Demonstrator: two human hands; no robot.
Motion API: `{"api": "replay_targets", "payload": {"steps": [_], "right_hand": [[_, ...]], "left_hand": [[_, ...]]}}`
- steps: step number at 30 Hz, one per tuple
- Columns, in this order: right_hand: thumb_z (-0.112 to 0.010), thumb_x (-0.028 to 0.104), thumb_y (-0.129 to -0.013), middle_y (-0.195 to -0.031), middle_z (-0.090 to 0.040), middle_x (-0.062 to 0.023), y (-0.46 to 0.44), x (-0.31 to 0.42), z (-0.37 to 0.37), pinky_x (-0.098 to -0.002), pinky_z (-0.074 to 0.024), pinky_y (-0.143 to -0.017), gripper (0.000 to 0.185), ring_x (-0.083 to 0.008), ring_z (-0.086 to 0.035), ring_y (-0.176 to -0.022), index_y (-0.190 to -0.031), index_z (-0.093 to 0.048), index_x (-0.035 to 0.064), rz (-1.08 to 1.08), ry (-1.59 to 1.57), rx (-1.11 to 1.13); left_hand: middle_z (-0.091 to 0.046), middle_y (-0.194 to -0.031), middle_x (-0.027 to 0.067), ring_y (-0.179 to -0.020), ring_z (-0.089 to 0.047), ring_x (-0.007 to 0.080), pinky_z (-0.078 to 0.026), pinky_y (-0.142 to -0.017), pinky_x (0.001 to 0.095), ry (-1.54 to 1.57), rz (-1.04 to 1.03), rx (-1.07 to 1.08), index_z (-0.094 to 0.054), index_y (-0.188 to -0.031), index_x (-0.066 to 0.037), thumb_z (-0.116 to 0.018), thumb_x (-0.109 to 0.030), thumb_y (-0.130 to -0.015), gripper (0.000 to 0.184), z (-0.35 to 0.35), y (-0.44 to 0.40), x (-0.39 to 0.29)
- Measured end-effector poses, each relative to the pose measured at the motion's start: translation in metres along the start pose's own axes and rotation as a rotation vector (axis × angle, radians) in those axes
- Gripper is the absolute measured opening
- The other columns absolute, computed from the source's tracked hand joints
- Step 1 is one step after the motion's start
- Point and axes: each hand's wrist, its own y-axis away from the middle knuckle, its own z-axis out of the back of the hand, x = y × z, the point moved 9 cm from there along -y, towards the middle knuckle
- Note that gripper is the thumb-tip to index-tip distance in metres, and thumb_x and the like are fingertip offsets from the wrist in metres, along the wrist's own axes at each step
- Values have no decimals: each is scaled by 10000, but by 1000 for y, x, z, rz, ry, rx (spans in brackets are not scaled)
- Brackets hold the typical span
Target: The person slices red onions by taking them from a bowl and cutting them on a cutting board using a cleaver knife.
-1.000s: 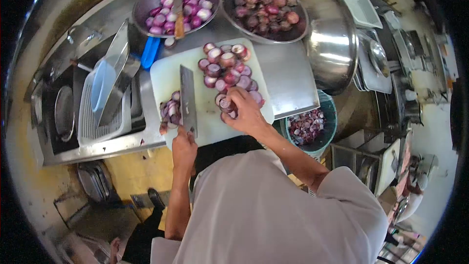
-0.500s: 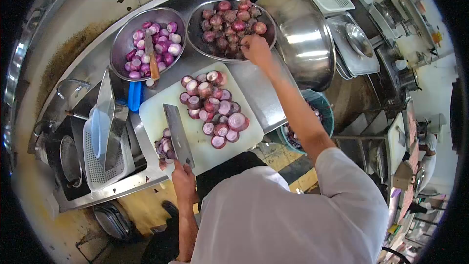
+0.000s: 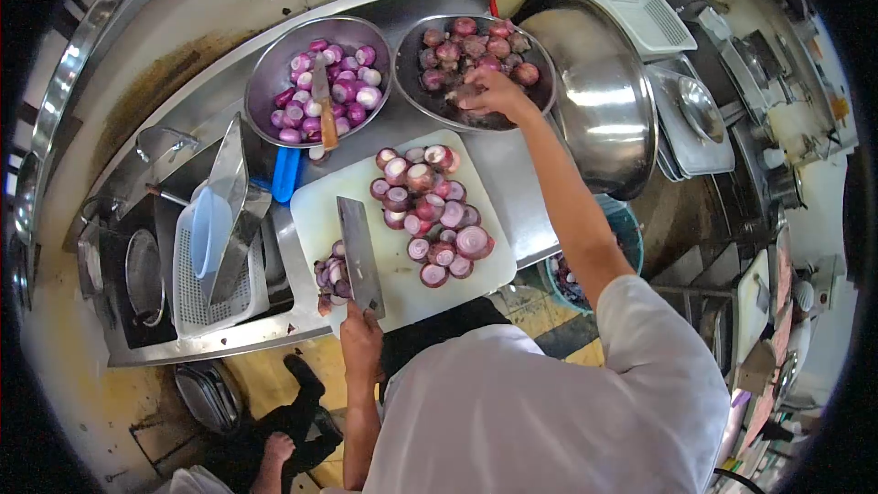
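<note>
My left hand (image 3: pixel 361 340) is closed round the handle of a cleaver (image 3: pixel 359 256), whose broad blade lies along the left of a white cutting board (image 3: pixel 315 210). Beside the blade is a small heap of onion trimmings (image 3: pixel 333 276). Red onions with cut ends (image 3: pixel 437 210) cover the board's middle. My right hand (image 3: pixel 497 96) reaches into a steel bowl (image 3: pixel 549 73) of unpeeled red onions (image 3: pixel 465 27), its fingers curled round one at the near side; the fingertips are partly hidden.
A steel bowl (image 3: pixel 251 87) of peeled onions has a wooden-handled knife (image 3: pixel 325 105) across it. A blue handle (image 3: pixel 285 174) lies below. Right are a large steel pot (image 3: pixel 608 91) and a teal bin (image 3: pixel 626 220) with peelings. Another person's hand (image 3: pixel 279 446) appears at lower left.
My right hand has moved further into the bowl, toward its left, and its fingers have spread round an onion. The left hand and cleaver stay at the board. The whole view has shifted.
</note>
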Motion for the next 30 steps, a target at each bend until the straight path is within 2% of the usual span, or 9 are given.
{"api": "replay_targets", "payload": {"steps": [3, 5, 7, 9, 11, 13, 16, 20, 30], "right_hand": [[-835, 106, -843, -1065, -710, -41, 66, 67, -22, -326, -586, -657, 447, -202, -708, -885, -1214, -586, 88, 6, -90, -16], [-857, 194, -848, -1054, -715, -50, 107, 96, -73, -341, -582, -722, 426, -176, -697, -899, -1193, -626, 102, 120, -181, 122], [-866, 204, -828, -1074, -709, -50, 144, 95, -135, -356, -558, -841, 415, -164, -678, -950, -1164, -655, 83, 198, -88, 253], [-879, 177, -783, -1126, -715, -63, 182, 100, -192, -346, -528, -933, 443, -190, -672, -1057, -1164, -672, 86, 342, 199, 272], [-872, 128, -710, -1127, -675, -142, 201, 78, -238, -406, -534, -936, 458, -335, -663, -1071, -1118, -679, 46, 447, 268, 242], [-863, 113, -709, -1147, -652, -147, 207, 53, -271, -428, -534, -931, 474, -352, -651, -1078, -1137, -668, 50, 418, 352, 229], [-833, 52, -723, -1205, -597, -165, 214, 35, -287, -483, -536, -917, 514, -399, -627, -1088, -1196, -631, 63, 371, 489, 215], [-822, 45, -754, -1191, -590, -189, 216, 22, -289, -491, -538, -909, 502, -424, -624, -1076, -1214, -620, 58, 311, 480, 231], [-804, 36, -793, -1156, -560, -242, 213, 28, -288, -532, -534, -896, 468, -469, -630, -1036, -1217, -605, 20, 331, 482, 255]], "left_hand": [[-644, -751, 328, -738, -665, 515, -491, -614, 566, 3, 6, 35, -535, -1051, 67, -566, -63, -963, 160, 1, -2, -12], [-646, -760, 329, -749, -664, 518, -493, -629, 576, -22, 65, 40, -537, -1062, 63, -567, -66, -962, 165, 5, 1, -12], [-650, -785, 336, -790, -660, 528, -501, -672, 586, -140, -64, 37, -540, -1062, 66, -569, -76, -962, 175, 7, 0, -24], [-647, -786, 338, -800, -657, 532, -500, -684, 588, -103, -48, 12, -539, -1051, 63, -571, -81, -963, 172, 8, -1, -22], [-639, -789, 346, -832, -644, 548, -482, -700, 603, -20, -10, 56, -542, -1040, 49, -566, -83, -966, 153, 8, -4, -12], [-635, -784, 345, -833, -639, 552, -470, -697, 609, -37, 18, 57, -543, -1041, 43, -563, -79, -966, 144, 21, -4, -16], [-627, -772, 336, -810, -621, 563, -445, -675, 613, -84, 61, 14, -539, -1039, 34, -555, -63, -968, 121, 44, 5, -34], [-623, -745, 324, -764, -625, 545, -446, -642, 606, -135, -79, -59, -536, -1029, 35, -569, -39, -940, 120, 75, 23, -73], [-656, -732, 302, -741, -674, 494, -518, -679, 599, -398, -85, 173, -555, -1017, 41, -564, -13, -893, 135, 70, 54, -89]]}}
